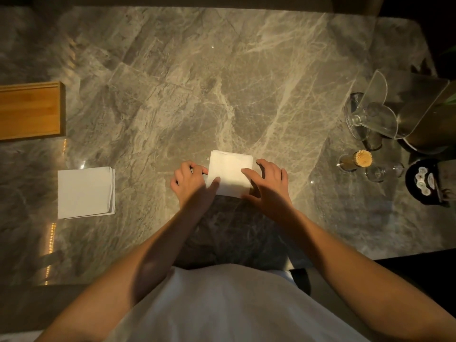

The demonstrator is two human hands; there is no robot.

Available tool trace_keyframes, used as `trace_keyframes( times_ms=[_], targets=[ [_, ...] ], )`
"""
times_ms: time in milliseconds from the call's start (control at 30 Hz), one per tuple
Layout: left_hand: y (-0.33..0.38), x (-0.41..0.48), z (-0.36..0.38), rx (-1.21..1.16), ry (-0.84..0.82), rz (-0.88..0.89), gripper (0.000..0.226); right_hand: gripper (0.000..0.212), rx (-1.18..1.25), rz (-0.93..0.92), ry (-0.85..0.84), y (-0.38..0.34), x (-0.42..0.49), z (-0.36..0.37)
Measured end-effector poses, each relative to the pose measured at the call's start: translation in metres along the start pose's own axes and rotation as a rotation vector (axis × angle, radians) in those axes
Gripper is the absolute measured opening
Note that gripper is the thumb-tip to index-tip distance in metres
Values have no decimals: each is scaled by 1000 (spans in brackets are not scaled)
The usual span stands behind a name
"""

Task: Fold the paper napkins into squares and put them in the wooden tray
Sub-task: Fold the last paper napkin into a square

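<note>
Flanking the folded napkin (230, 169), left hand (191, 181) and right hand (269, 182) press down on it — whether curled fingers (196, 167) pinch its edges is unclear. At left the wooden tray (29, 111) runs off-frame.
</note>
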State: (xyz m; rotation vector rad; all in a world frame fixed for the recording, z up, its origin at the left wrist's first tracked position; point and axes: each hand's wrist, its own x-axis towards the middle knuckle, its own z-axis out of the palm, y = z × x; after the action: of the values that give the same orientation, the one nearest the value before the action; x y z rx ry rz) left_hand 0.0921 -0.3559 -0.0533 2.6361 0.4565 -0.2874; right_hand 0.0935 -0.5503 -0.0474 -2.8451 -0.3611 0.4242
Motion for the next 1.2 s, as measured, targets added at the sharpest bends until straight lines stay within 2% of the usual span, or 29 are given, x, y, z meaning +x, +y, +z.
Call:
trace_keyframes(
  times_ms=[300, 433, 567, 633, 700, 767, 867, 967, 1067, 1200],
  targets=[
    [17, -6, -1, -112, -70, -102, 32, 68, 8, -6, -4, 3, -2, 3],
    [23, -8, -7, -354, -100, -222, 23, 66, 31, 8, -23, 3, -1, 4],
    [21, -4, -12, -585, -151, -339, 34, 68, 57, 13, -50, 3, 0, 3],
    [17, -2, -16, -683, -210, -348, 34, 68, 72, 4, -63, 4, 0, 2],
    [13, -2, -20, -732, -246, -324, 26, 66, 110, 7, -75, 2, 1, 1],
    [6, -3, -24, -830, -253, -289, 11, 63, 224, 39, -37, -3, 2, -2],
    [-9, -2, -37, -972, -264, -252, 12, 54, 521, 91, 19, -25, 6, -7],
    [-34, 1, -58, -1055, -271, -238, 12, 49, 794, 145, -35, -65, 12, -7],
    [-68, 5, -83, -1093, -260, -209, 14, 49, 1096, 294, -68, -113, 22, -3],
    [-121, 9, -114, -1141, -326, -197, 16, 39, 1212, 295, -199, -172, 36, 4]
  ],
)
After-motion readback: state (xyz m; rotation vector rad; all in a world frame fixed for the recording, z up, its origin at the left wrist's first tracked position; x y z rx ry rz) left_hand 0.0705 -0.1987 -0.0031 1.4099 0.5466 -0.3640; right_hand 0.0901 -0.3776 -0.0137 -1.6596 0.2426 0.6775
